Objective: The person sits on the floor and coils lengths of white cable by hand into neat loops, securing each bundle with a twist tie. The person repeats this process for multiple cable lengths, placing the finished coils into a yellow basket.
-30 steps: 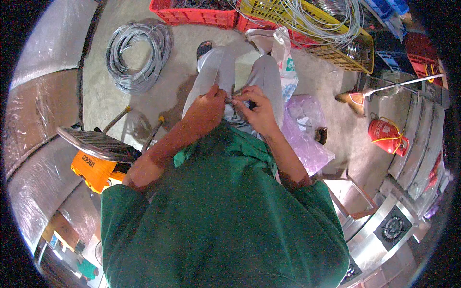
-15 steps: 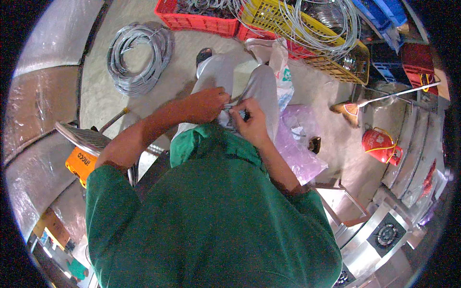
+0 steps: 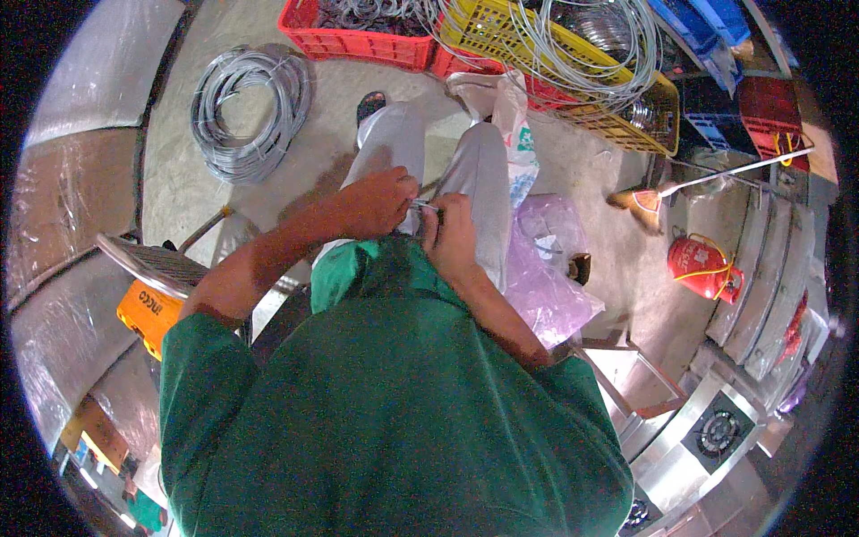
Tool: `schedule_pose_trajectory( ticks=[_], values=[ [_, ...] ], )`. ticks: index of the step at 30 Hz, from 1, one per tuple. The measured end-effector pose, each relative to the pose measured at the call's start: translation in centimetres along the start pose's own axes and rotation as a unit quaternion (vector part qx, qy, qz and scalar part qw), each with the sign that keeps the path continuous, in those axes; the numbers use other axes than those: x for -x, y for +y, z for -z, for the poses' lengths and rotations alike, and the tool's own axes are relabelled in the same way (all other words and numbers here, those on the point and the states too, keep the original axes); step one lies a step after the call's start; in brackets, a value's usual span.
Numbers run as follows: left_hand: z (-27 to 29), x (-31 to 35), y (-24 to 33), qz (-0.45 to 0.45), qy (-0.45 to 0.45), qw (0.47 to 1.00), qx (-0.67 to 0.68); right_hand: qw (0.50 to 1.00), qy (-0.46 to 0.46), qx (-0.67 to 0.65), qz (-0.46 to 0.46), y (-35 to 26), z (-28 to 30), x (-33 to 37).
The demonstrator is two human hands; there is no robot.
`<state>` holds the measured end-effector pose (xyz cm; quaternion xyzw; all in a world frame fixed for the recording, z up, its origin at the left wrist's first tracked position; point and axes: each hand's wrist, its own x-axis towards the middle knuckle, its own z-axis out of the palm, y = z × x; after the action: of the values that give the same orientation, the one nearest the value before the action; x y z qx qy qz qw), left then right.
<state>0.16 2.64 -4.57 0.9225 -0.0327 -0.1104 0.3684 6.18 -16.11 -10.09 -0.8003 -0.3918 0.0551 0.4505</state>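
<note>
Over my lap both hands meet at a small silvery metal piece, too small to name. My left hand is closed, its fingertips at the left end of the piece. At the other end, the thumb and fingers of my right hand pinch it. Grey trousers cover my legs beneath the hands. A translucent purple plastic bag lies to the right of my right leg. Beside my right knee stands a white sack with green and red print.
A coil of grey wire lies on the floor at left. Ahead stand a red crate and a yellow crate, both with wire. Rightward are a broom, a red gas cylinder and a gas stove. An orange case sits left.
My right hand has turned and shifted slightly down, leaving the silvery piece more exposed between the hands. My left hand stays close to it. The whole view has shifted slightly.
</note>
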Motion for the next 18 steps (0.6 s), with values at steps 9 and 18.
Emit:
schedule_pose_trajectory(
  ticks=[9, 18],
  values=[
    [-1.3, -0.4, -1.1, -0.003, 0.016, 1.0, -0.011, 0.999, 0.01, 0.043, -0.008, -0.1, -0.2, 0.2],
    [-1.1, -0.5, -1.0, -0.002, 0.012, 1.0, -0.013, 0.998, -0.041, 0.001, -0.053, 0.0, 1.1, -1.7]
  ],
)
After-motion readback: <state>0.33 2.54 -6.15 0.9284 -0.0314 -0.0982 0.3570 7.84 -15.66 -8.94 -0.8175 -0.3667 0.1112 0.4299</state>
